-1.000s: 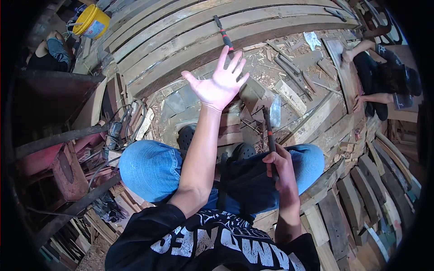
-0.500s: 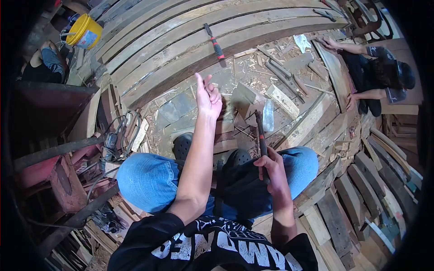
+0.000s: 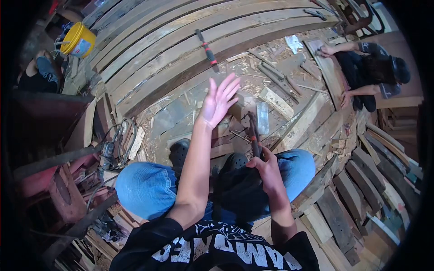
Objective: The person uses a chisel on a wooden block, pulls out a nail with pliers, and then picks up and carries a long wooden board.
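My left hand (image 3: 219, 101) is held out over the work floor, palm up with its fingers spread and nothing in it. In my right hand (image 3: 267, 174), above my right knee, is a long dark tool with a black-and-red handle (image 3: 254, 135). Its narrow dark end points forward, and its exact kind does not show. Just past that end are a wooden block (image 3: 247, 103) and a shiny flat grey piece (image 3: 262, 117). Beyond my left hand, a black-and-red-handled chisel (image 3: 207, 49) lies across the long wooden beams (image 3: 167, 63).
Wood chips and offcuts (image 3: 276, 103) litter the floor. A person (image 3: 379, 72) at the right has both hands on a board (image 3: 323, 63). Another person (image 3: 43, 74) sits far left near a yellow bucket (image 3: 80, 39). Stacked timber (image 3: 352, 198) fills the right; a corded power tool (image 3: 107, 149) lies left.
My left hand has opened from curled fingers to a spread palm and shifted slightly right. The tool in my right hand has turned and moved a little left. The view shifted slightly.
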{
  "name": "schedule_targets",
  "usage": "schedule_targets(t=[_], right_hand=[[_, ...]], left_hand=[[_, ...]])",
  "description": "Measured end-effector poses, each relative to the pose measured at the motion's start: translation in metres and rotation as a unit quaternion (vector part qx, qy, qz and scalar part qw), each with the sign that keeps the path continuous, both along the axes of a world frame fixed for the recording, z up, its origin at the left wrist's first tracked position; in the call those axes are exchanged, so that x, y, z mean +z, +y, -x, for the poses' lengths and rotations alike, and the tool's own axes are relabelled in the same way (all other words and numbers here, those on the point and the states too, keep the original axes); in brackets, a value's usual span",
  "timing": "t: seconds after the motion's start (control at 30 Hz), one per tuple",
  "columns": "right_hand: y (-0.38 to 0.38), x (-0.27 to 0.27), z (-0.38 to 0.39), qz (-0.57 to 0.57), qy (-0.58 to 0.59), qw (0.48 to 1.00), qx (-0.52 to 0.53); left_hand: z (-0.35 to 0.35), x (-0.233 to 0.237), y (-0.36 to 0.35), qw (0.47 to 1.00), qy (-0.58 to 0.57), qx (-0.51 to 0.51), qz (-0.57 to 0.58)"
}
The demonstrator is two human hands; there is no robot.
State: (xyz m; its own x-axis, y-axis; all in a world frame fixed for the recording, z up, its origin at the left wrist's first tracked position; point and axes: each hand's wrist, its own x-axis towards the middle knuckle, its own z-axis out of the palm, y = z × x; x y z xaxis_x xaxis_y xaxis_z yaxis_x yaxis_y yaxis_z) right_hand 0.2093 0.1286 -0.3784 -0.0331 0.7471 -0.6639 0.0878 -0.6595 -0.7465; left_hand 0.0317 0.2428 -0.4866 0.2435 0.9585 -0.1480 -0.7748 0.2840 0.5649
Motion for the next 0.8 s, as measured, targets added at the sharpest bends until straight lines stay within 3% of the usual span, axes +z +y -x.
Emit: schedule_targets(t=[0.03, 0.07, 0.13, 0.2, 0.27, 0.3, 0.33, 0.4, 0.43, 0.57, 0.63, 0.77, 0.8], right_hand=[[0.001, -0.001, -0.002, -0.001, -0.021, 1.000, 0.019], [0.003, 0.000, -0.004, -0.007, -0.029, 1.000, 0.008], [0.006, 0.001, -0.006, 0.014, -0.024, 0.999, 0.023], [0.018, 0.010, -0.012, 0.030, -0.040, 0.998, 0.044], [0.031, 0.010, -0.022, 0.018, -0.130, 0.975, 0.181], [0.041, 0.018, -0.023, 0.026, -0.156, 0.961, 0.226], [0.051, 0.022, -0.025, 0.024, -0.161, 0.961, 0.222], [0.071, 0.029, -0.030, -0.006, -0.226, 0.920, 0.319], [0.079, 0.030, -0.033, -0.005, -0.239, 0.918, 0.316], [0.108, 0.037, -0.040, 0.012, -0.239, 0.895, 0.376], [0.116, 0.044, -0.040, -0.001, -0.262, 0.872, 0.413], [0.121, 0.033, -0.052, 0.010, -0.208, 0.880, 0.427], [0.121, 0.033, -0.054, 0.008, -0.208, 0.880, 0.428]], left_hand=[[-0.002, -0.009, 0.001, 0.997, 0.067, -0.020, 0.017], [-0.007, -0.013, 0.002, 0.998, 0.060, -0.030, 0.009], [-0.017, -0.017, 0.002, 0.975, 0.212, -0.051, 0.038], [-0.025, -0.017, -0.002, 0.975, 0.208, -0.053, 0.058], [-0.037, -0.037, 0.000, 0.916, 0.401, -0.017, -0.007], [-0.041, -0.044, -0.002, 0.903, 0.428, 0.003, -0.037], [-0.043, -0.045, -0.003, 0.904, 0.424, 0.002, -0.042], [-0.045, -0.046, -0.004, 0.913, 0.404, 0.056, -0.013], [-0.044, -0.049, -0.003, 0.944, 0.325, 0.046, 0.036], [-0.038, -0.058, -0.003, 0.939, 0.334, 0.063, 0.053], [-0.036, -0.060, -0.005, 0.902, 0.432, 0.018, 0.005], [-0.044, -0.052, -0.005, 0.840, 0.535, 0.020, -0.089], [-0.052, -0.047, -0.007, 0.791, 0.605, 0.032, -0.087]])
